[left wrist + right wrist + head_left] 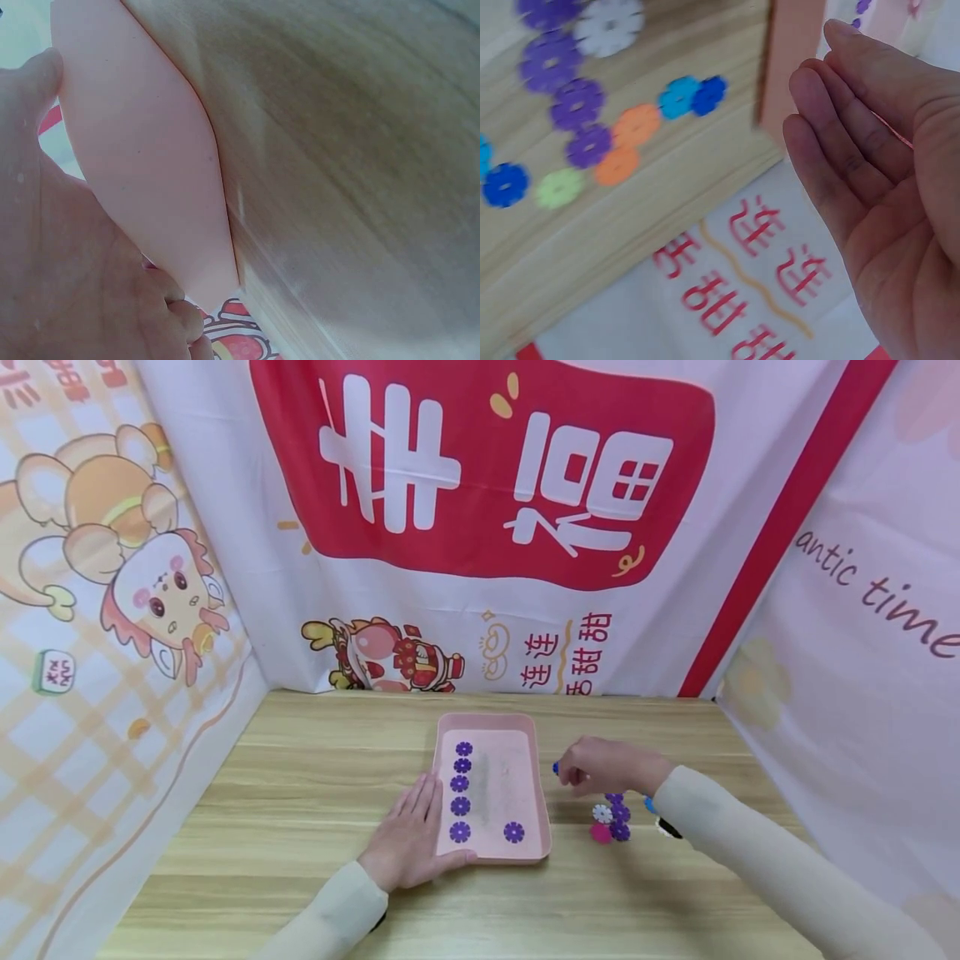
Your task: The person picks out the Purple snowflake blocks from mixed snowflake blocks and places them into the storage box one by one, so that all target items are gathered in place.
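Observation:
My left hand (408,839) lies along the left side of a pink tray (542,827), with its fingers stretched along the rim and its thumb at the near edge. Inside, a column of purple snowflake discs (460,807) runs down the left, and a single purple disc (513,832) lies near the front right. Right of the tray, my right hand (606,766) hovers above the table with loosely bent fingers. No held piece shows in the right wrist view. Under it lie loose discs: purple (577,103), orange (636,124), light green (559,188) and blue (709,95).
More loose pieces lie nearer the forearm: a white disc (602,813), a pink disc (601,832) and others partly hidden by the sleeve. The wooden table (315,760) ends against a printed cloth backdrop (480,635), with cloth walls at both sides.

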`<state>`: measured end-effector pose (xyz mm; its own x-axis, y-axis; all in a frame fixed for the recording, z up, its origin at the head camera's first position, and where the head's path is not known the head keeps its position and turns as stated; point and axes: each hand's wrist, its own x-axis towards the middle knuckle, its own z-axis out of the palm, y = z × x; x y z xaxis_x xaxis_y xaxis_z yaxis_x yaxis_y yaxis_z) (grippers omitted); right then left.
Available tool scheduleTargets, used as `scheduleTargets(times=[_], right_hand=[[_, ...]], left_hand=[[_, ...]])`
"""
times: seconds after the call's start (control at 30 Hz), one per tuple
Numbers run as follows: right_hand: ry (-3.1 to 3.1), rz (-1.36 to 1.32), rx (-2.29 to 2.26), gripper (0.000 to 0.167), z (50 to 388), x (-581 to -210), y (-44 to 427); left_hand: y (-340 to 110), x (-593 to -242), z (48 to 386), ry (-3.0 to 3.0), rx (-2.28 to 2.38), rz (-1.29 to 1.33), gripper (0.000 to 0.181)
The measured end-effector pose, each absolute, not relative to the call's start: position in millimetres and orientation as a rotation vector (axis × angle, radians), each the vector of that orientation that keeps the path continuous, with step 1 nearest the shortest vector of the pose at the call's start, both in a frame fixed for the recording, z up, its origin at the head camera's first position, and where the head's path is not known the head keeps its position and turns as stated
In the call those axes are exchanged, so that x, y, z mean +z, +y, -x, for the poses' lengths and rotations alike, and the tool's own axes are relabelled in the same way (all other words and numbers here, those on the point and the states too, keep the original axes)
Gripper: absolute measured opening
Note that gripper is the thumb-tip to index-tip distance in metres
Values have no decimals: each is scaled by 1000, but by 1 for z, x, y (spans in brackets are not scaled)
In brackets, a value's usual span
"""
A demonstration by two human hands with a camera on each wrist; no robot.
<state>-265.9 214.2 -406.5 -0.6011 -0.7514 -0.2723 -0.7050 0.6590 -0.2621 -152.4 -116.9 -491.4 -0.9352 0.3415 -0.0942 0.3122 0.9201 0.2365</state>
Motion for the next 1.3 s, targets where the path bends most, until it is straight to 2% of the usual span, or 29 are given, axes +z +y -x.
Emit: scheduleTargets(times=[0.13,0.4,0.63,0.9,1.3], right_hand=[[2522,1057,-175,11,261,-408,235],[2521,843,-139,12,245,-437,271],[2521,882,-208,12,237,-454,289],[2517,925,-242,12,237,-466,292],[2551,691,-191,19,241,-467,280]], left_hand=[[-116,-493,153,2947,332,-503,121],[-116,-494,153,2950,356,-518,121],[-116,-498,154,2956,362,-522,120],[-115,-491,151,2943,341,-505,120],[-117,-496,153,2958,349,-524,119]])
